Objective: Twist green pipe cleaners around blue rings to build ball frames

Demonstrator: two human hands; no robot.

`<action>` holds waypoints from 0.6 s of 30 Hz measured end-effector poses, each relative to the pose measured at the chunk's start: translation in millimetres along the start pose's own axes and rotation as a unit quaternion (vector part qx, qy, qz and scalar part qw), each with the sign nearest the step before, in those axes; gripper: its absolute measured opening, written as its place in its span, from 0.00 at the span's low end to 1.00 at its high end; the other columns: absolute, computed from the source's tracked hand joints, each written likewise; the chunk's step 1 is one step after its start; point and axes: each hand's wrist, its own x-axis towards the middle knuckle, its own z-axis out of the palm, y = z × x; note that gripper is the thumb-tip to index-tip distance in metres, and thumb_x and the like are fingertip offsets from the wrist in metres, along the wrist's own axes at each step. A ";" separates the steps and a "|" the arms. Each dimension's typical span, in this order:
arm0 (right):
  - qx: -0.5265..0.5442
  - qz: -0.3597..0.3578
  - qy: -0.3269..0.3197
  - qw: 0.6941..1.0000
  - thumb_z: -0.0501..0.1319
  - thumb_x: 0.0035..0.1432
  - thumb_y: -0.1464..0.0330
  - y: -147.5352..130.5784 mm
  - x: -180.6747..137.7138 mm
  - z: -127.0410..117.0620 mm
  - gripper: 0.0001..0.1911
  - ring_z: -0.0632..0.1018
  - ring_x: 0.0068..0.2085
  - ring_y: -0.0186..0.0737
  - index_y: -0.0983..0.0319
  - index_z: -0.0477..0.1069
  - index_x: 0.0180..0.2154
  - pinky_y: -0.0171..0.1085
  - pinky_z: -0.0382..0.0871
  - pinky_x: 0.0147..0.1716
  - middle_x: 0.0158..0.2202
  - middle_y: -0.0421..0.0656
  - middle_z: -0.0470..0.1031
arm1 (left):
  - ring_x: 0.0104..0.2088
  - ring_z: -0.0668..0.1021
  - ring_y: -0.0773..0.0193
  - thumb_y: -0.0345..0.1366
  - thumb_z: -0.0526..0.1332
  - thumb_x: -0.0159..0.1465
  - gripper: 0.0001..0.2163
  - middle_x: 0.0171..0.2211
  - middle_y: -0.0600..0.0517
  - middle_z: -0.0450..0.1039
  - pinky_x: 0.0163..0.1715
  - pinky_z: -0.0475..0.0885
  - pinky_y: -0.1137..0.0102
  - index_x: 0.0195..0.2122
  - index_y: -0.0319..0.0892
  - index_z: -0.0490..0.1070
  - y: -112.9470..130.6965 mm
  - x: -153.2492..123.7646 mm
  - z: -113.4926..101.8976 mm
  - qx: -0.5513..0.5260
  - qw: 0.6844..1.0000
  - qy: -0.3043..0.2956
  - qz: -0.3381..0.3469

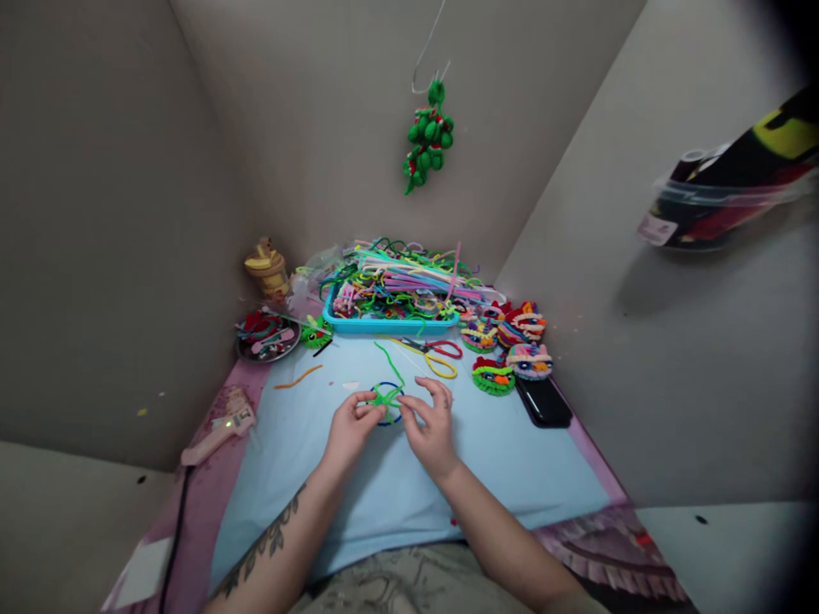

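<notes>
Between my two hands is a green pipe cleaner bent into a star-like shape, with one loose end reaching up and away. A dark blue ring lies around or just beneath it; I cannot tell whether the two are joined. My left hand pinches the left side of the green shape between thumb and fingers. On the other side, my right hand pinches it with thumb and forefinger, the other fingers raised. Scissors with red and yellow handles lie partly spread beyond my hands.
A blue tray heaped with colourful pipe cleaners stands at the back. Several finished fuzzy pieces and a black phone sit at right. At left are a glue gun, a metal dish and an orange pipe cleaner.
</notes>
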 end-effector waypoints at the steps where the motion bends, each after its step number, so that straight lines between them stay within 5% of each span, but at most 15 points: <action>1: -0.015 -0.019 -0.006 1.000 0.59 0.53 0.71 1.0 -1.2 -0.5 0.11 0.64 0.53 0.49 0.51 0.76 0.36 0.53 0.57 0.53 0.49 0.44 0.64 | 0.22 0.73 0.69 0.40 0.69 0.45 0.20 0.19 0.57 0.72 0.27 0.64 0.74 0.36 0.39 0.66 -0.6 0.3 -0.3 -0.004 1.000 -0.004 -0.002; 6: -0.031 -0.029 -0.016 0.999 0.59 0.54 0.71 1.5 -2.3 1.0 0.11 0.62 0.54 0.49 0.50 0.76 0.36 0.52 0.57 0.54 0.51 0.43 0.63 | 0.22 0.73 0.70 0.39 0.69 0.46 0.19 0.19 0.58 0.71 0.27 0.64 0.74 0.37 0.39 0.66 -4.3 0.9 0.7 -0.019 1.000 -0.025 -0.001; 11: 0.037 0.052 -0.053 0.997 0.58 0.55 0.70 -0.6 -0.7 2.4 0.07 0.63 0.53 0.47 0.56 0.75 0.31 0.48 0.59 0.52 0.50 0.46 0.64 | 0.23 0.72 0.71 0.38 0.68 0.47 0.19 0.19 0.58 0.70 0.28 0.64 0.74 0.37 0.39 0.65 -4.6 1.5 0.8 -0.016 0.999 -0.046 0.013; 18: 0.051 0.072 -0.111 0.990 0.56 0.55 0.73 6.4 -0.9 6.9 0.07 0.62 0.54 0.47 0.60 0.69 0.26 0.47 0.57 0.52 0.51 0.46 0.62 | 0.18 0.65 0.73 0.38 0.66 0.48 0.16 0.19 0.58 0.68 0.21 0.57 0.75 0.36 0.39 0.66 -1.5 0.8 0.3 0.120 0.990 -0.037 0.068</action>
